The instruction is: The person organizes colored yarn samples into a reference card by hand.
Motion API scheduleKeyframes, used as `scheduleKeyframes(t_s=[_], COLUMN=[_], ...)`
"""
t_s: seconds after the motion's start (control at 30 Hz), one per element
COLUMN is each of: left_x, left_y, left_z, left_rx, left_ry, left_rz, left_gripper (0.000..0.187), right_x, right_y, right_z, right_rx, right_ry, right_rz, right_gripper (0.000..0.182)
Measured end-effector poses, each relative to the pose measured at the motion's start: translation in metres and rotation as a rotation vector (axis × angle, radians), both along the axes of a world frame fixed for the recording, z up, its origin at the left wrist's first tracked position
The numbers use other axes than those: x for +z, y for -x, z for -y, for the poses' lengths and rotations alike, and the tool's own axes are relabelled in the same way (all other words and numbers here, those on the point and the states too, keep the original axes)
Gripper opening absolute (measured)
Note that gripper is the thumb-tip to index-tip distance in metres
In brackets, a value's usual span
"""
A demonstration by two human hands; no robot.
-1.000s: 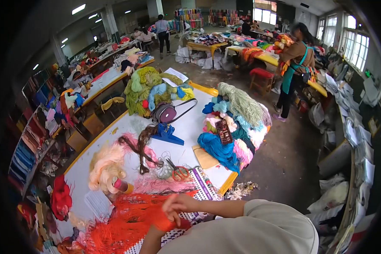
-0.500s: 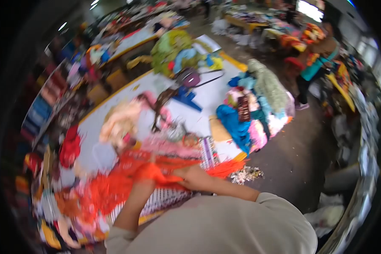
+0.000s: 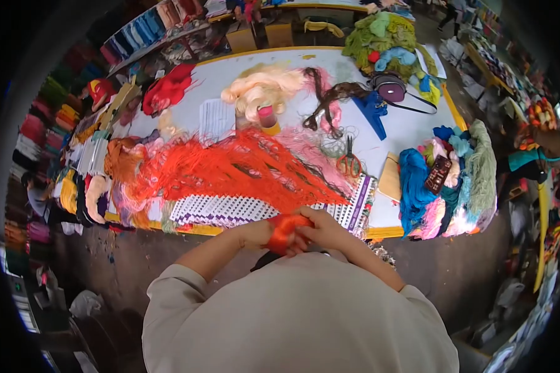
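Observation:
At the table's near edge, close to my body, glossy red-orange yarn (image 3: pixel 285 232) wraps over my left hand (image 3: pixel 260 235), whose fingers are mostly hidden beneath it. My right hand (image 3: pixel 323 229) meets it from the other side, its curled fingers gripping the same yarn. Just beyond both hands, a large loose spread of red-orange yarn (image 3: pixel 230 168) covers the middle of the table. Under its near side lies a white sheet with rows of dark marks and purple strips (image 3: pixel 221 208). Scissors with orange handles (image 3: pixel 349 164) rest to the right of the spread.
On the white table (image 3: pixel 211 71) are peach yarn (image 3: pixel 264 84), a dark red bundle (image 3: pixel 168 90), a blue clamp-like object (image 3: pixel 373 115) and a purple bag (image 3: pixel 391 89). Mixed skeins (image 3: pixel 417 186) pile at the right corner, green yarn (image 3: pixel 379 40) at the back. People stand farther off.
My hands have drawn back from over the table to its near edge and come together around the red-orange yarn. The view has turned and steadied, so the table now sits straighter.

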State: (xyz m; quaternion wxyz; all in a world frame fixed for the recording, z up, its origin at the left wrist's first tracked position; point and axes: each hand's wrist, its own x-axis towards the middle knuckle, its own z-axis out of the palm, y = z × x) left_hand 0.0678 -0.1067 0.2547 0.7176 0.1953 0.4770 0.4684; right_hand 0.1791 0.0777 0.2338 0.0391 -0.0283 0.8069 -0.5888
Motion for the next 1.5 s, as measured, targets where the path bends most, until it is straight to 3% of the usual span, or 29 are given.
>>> scheduleKeyframes(t_s=[0.1, 0.17, 0.23, 0.27, 0.3, 0.37, 0.43, 0.5, 0.6, 0.63, 0.67, 0.73, 0.8, 0.83, 0.87, 0.97, 1.0, 1.03, 1.07, 1.1, 1.17, 1.2, 1.27, 1.3, 1.43, 1.5], left_x=[-0.01, -0.01, 0.006, 0.013, 0.018, 0.011, -0.014, -0.023, -0.039, -0.049, -0.059, -0.059, -0.063, -0.049, -0.036, -0.028, -0.023, -0.029, -0.035, -0.03, -0.051, -0.036, -0.011, -0.031, -0.028, -0.027], left_y=[0.0, 0.01, 0.02, 0.028, 0.037, 0.058, 0.081, 0.097, 0.11, 0.113, 0.119, 0.125, 0.133, 0.139, 0.146, 0.186, 0.2, 0.213, 0.223, 0.227, 0.229, 0.221, 0.21, 0.197, 0.192, 0.191], left_z=[0.0, -0.005, -0.011, -0.012, -0.012, -0.009, -0.004, 0.005, 0.016, 0.018, 0.02, 0.025, 0.03, 0.036, 0.044, 0.059, 0.065, 0.068, 0.072, 0.073, 0.08, 0.082, 0.086, 0.084, 0.099, 0.11], left_rx=[0.278, 0.425, 0.463, 0.426, 0.385, 0.333, 0.267, 0.23, 0.132, 0.074, 0.075, 0.082, 0.011, 0.049, 0.083, 0.716, 0.824, 0.793, 0.757, 0.78, 0.669, 0.627, 0.4, 0.399, 0.339, 0.289], left_ry=[0.127, 0.26, 0.23, 0.21, 0.194, 0.199, -0.011, 0.053, 0.144, 0.165, 0.083, -0.179, -0.218, -0.254, -0.291, -0.51, -0.413, -0.314, -0.215, -0.089, -0.072, -0.049, -0.047, -0.139, -0.196, -0.301], left_rz=[-0.082, -0.131, -0.177, -0.271, -0.364, -0.42, -0.91, -0.99, -1.12, -1.174, -1.082, -1.154, -1.21, -1.193, -1.176, -1.227, -1.078, -0.969, -0.859, -0.284, 0.246, 0.213, -0.109, -0.188, -0.38, -0.592], left_gripper=[0.036, 0.032, 0.027, 0.027, 0.028, 0.031, 0.025, 0.026, 0.027, 0.027, 0.027, 0.027, 0.024, 0.022, 0.021, 0.02, 0.02, 0.018, 0.016, 0.013, 0.012, 0.012, 0.016, 0.022, 0.03, 0.04], right_x=[0.009, 0.007, 0.011, 0.016, 0.01, -0.008, -0.001, 0.006, 0.016, 0.01, -0.003, -0.029, -0.084, -0.084, -0.084, -0.057, -0.062, -0.057, -0.05, -0.031, -0.036, -0.047, -0.08, -0.09, -0.092, -0.099], right_y=[0.009, 0.024, 0.04, 0.046, 0.052, 0.066, 0.082, 0.101, 0.128, 0.135, 0.142, 0.156, 0.156, 0.158, 0.154, 0.148, 0.15, 0.157, 0.162, 0.176, 0.194, 0.198, 0.205, 0.21, 0.222, 0.225], right_z=[0.009, 0.011, 0.011, 0.01, 0.01, 0.013, 0.022, 0.032, 0.056, 0.059, 0.058, 0.055, 0.034, 0.032, 0.032, 0.034, 0.032, 0.035, 0.037, 0.05, 0.062, 0.059, 0.04, 0.035, 0.028, 0.028], right_rx=[-0.045, -0.066, -0.077, -0.081, -0.081, -0.15, -0.131, -0.103, -0.179, -0.178, -0.221, -0.31, -0.324, -0.254, -0.319, -0.495, -0.438, -0.314, -0.233, -0.228, -0.261, -0.267, -0.233, -0.264, -0.372, -0.296], right_ry=[-0.044, -0.186, 0.467, 0.464, 0.453, 0.072, 0.065, 0.052, -0.282, -0.288, -0.339, -0.445, -0.192, 0.041, 0.118, 0.266, 0.214, 0.12, -0.285, -0.493, -0.806, -0.909, -1.066, -1.095, -1.201, -1.216], right_rz=[0.047, -0.068, 0.204, 0.228, 0.237, -0.022, -0.035, -0.047, 0.127, 0.141, 0.179, 0.197, 0.153, 0.169, 0.225, 0.437, 0.335, 0.234, 0.187, 0.296, 0.361, 0.394, 0.497, 0.53, 0.592, 0.662], right_gripper=[0.041, 0.041, 0.046, 0.051, 0.051, 0.055, 0.055, 0.055, 0.039, 0.039, 0.036, 0.034, 0.031, 0.028, 0.028, 0.03, 0.038, 0.048, 0.054, 0.053, 0.044, 0.041, 0.035, 0.032, 0.021, 0.021])
